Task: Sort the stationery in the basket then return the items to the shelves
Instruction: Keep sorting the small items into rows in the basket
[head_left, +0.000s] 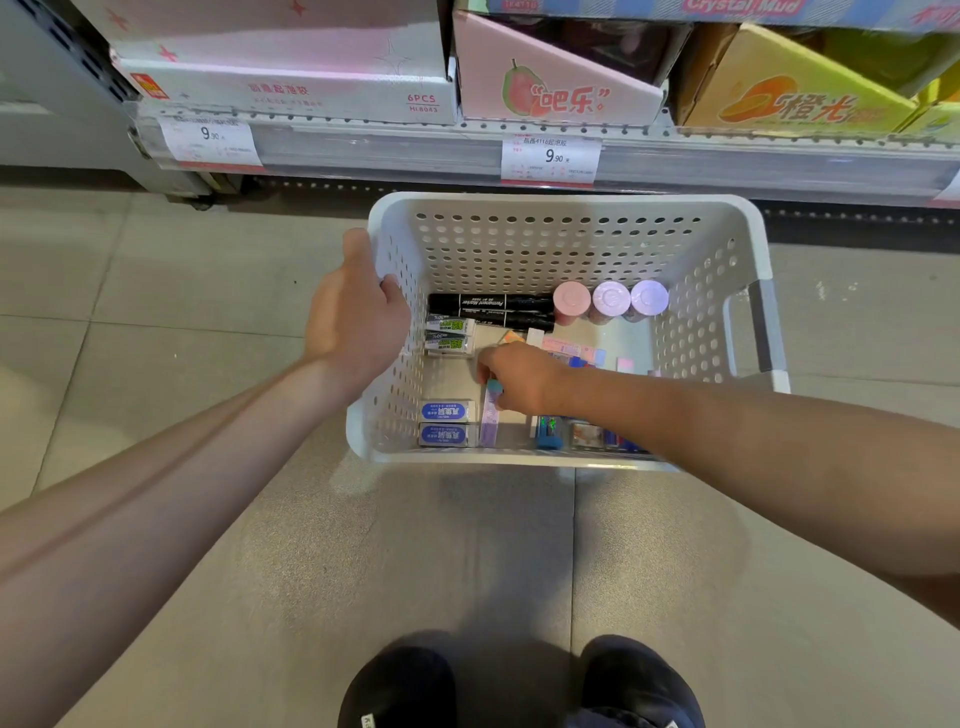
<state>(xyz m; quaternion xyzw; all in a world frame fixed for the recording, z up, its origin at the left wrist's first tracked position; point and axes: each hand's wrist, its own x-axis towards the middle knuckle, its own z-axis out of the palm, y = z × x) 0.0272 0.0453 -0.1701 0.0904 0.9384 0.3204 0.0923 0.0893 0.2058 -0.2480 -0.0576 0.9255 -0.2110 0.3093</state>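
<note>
A white perforated basket (566, 236) stands on the floor below the shelf. My left hand (358, 317) grips its left rim. My right hand (519, 376) is inside, fingers curled round a small teal-topped item (493, 388) beside a purple packet (489, 421). Two black permanent markers (488, 307) lie along the far wall, with three pastel round-lidded jars (609, 300) to their right. Green-labelled erasers (450, 335) sit at the left, blue-labelled erasers (447, 422) at the near left. Blue items (549, 431) lie partly hidden under my right forearm.
The shelf edge (519, 156) carries price tags reading 9.90. Above it sit a white and pink carton (291, 88), a pink display box (556, 88) and a yellow box (795, 98). The basket's grey handle (769, 325) sticks out right. My dark shoes (519, 686) stand on the tiled floor.
</note>
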